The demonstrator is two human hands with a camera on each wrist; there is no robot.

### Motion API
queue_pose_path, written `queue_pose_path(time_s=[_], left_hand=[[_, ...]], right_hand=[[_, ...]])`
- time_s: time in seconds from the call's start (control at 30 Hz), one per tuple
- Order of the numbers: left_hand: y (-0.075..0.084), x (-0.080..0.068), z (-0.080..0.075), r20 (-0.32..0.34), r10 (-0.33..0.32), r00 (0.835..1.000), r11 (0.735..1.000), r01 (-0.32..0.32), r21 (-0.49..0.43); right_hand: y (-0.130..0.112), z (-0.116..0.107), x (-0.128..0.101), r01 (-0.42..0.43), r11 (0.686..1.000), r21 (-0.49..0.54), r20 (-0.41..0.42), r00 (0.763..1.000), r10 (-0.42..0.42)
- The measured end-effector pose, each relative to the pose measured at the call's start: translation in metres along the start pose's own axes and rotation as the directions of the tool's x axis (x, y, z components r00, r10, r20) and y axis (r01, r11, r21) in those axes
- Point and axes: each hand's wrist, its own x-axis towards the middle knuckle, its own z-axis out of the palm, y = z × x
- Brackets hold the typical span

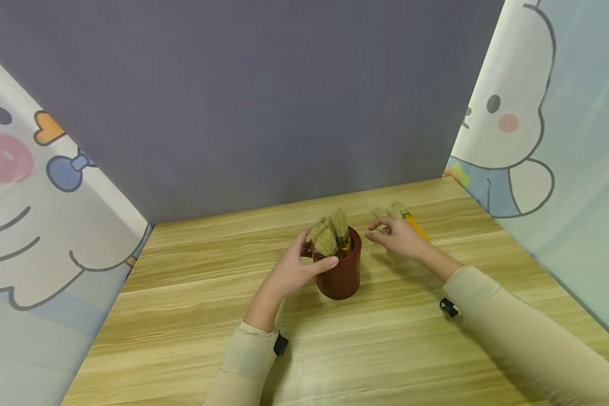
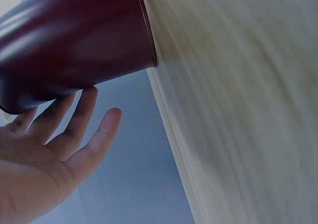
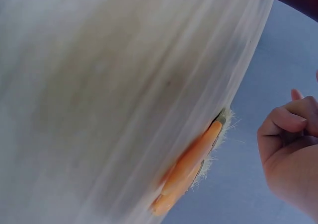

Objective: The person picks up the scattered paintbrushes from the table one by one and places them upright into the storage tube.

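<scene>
A dark red mug (image 1: 341,277) stands on the table with several paintbrushes (image 1: 326,238) in it, bristles up. My left hand (image 1: 298,269) holds the mug from its left side, thumb at the front rim and fingers toward the back. In the left wrist view, fingertips of the left hand (image 2: 54,149) touch the mug's wall (image 2: 84,35). My right hand (image 1: 397,237) hovers just right of the mug, its fingers loosely bent with nothing between them. Behind and below it lie two orange-handled paintbrushes (image 3: 191,159), partly hidden in the head view.
The wood-grain table (image 1: 193,316) ends at a grey back panel (image 1: 284,113). Cartoon-printed curtains (image 1: 56,225) flank both sides. A black wrist device (image 1: 281,343) sits under the left cuff, and another black device (image 1: 449,307) under the right.
</scene>
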Motion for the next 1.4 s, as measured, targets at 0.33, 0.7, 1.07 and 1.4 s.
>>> queue_pose_path(time_s=[0.33, 0.7, 1.07, 1.4], left_hand=[[-0.003, -0.002, 0.000, 0.001, -0.006, 1.000, 1.000, 0.006, -0.014], [0.000, -0.003, 0.000, 0.006, -0.009, 1.000, 1.000, 0.009, -0.011], [0.003, -0.004, -0.001, 0.011, 0.002, 1.000, 1.000, -0.002, -0.004], [0.002, -0.003, -0.001, 0.009, -0.012, 1.000, 1.000, 0.012, -0.005]], right_hand=[[-0.004, 0.007, 0.001, 0.025, 0.999, -0.024, 0.036, 0.999, -0.024], [-0.011, 0.011, 0.000, 0.055, 0.997, -0.053, 0.036, 0.998, -0.054], [-0.010, 0.013, -0.001, 0.050, 0.997, -0.050, 0.053, 0.997, -0.047], [-0.012, 0.013, -0.003, 0.068, 0.995, -0.076, 0.057, 0.996, -0.063]])
